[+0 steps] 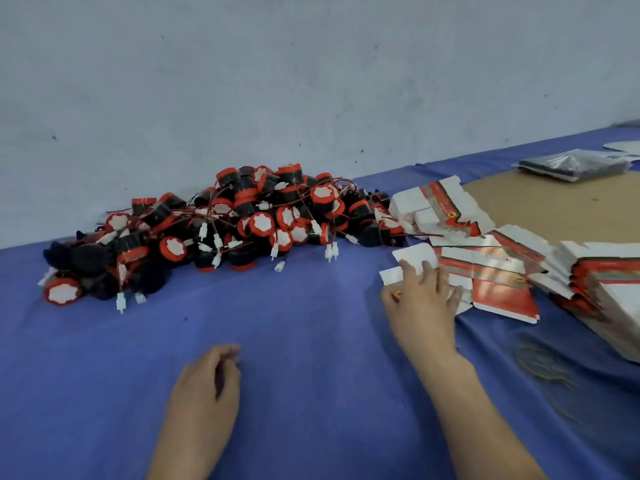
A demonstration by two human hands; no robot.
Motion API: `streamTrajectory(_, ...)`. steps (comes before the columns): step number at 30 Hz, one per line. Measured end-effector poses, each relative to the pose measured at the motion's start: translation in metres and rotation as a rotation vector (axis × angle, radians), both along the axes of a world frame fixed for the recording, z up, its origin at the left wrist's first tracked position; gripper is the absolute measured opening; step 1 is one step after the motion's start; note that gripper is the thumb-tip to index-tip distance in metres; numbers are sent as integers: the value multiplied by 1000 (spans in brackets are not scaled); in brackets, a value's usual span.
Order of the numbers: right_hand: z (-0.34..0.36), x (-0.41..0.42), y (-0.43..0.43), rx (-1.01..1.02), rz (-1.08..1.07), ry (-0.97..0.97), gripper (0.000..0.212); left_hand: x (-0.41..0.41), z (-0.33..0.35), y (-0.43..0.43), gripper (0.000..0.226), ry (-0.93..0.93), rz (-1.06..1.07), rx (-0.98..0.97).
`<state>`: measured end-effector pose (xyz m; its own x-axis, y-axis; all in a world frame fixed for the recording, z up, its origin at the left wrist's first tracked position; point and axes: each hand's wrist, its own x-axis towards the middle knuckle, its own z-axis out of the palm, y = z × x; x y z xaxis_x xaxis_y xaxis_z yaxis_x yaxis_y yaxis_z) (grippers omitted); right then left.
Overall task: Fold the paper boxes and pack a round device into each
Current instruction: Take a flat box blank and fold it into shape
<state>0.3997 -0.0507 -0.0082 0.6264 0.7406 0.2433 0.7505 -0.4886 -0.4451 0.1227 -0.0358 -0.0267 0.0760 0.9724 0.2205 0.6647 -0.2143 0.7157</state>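
**Right hand on a blank; nothing folded or packed yet**

Head view. We find the right hand [420,301] at centre right of the frame. Its fingers are spread apart and laid flat on the top blank [415,255]. We see no pinch, and we cannot tell whether the thumb has got under the white flap. The left hand [207,379] rests at lower centre on the cloth [294,341], with fingers loosely curled and nothing in them.

The blanks [446,202] lie fanned and overlapping from centre right to the right edge, partly on the cloth and partly on the cardboard [554,206]. The devices [225,230] are heaped at centre left against the wall, well apart from both hands. Their wires [214,216] cross one another. A bag [575,164] lies at upper right.

In our judgement the step in hand is taking one blank, so the task is at its start.

Risks noted:
- The blanks overlap closely, so a flat press and drag may bring two away together or slide the fan off the cardboard.
- The flaps are thin, and a lift by one corner could crease it off its fold line.
- The wires are tangled, so pulling one device may drag its neighbours and spill the heap towards the cloth's near side.
- One red wire lies across the nearest blanks and could snag a box on the way out.
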Motion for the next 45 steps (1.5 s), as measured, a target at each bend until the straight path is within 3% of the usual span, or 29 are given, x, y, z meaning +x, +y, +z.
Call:
streamTrajectory(4, -5, 15, -2, -240, -46, -1, 68, 1, 2, -4, 22, -28, -16, 18)
streamTrajectory(11, -3, 11, -19, -283, 29, -101, 44, 0, 1, -7, 22, 0, -38, 50)
streamTrajectory(20, 22, 14, -51, 116, 50, -263, 45, -2, 4, -20, 27, -95, -10, 68)
streamTrajectory(22, 26, 13, -57, 429, 138, -104, 35, -1, 8, -29, 29, -183, 39, 90)
streamTrajectory(25, 37, 0, -57, 782, 258, 416, 39, 5, 17, -46, 32, -326, 55, 83)
streamTrajectory(28, 39, -25, -52, 787, 372, 903, 40, 18, 25, -58, 25, -458, 24, 86)
streamTrajectory(30, 31, -43, -48, 639, 543, 1048, 38, 24, 32, -59, 20, -626, -2, 12)
streamTrajectory(33, 22, -70, -42, 450, 739, 1137, 36, 23, 42, -54, 19, -823, -96, -152)
streamTrajectory(36, 17, -92, -36, 381, 748, 946, 31, 14, 48, -50, 17, -913, -101, -186)
streamTrajectory(38, 13, -103, -33, 430, 687, 838, 26, 7, 48, -48, 15, -870, -79, -118)
streamTrajectory(39, 12, -108, -31, 456, 668, 837, 34, 5, 48, -47, 16, -813, -92, -87)
streamTrajectory(42, 16, -119, -30, 512, 694, 960, 44, 2, 52, -50, 23, -653, -211, -73)
streamTrajectory(45, 19, -127, -28, 498, 734, 999, 64, 2, 57, -58, 35, -622, -311, -91)
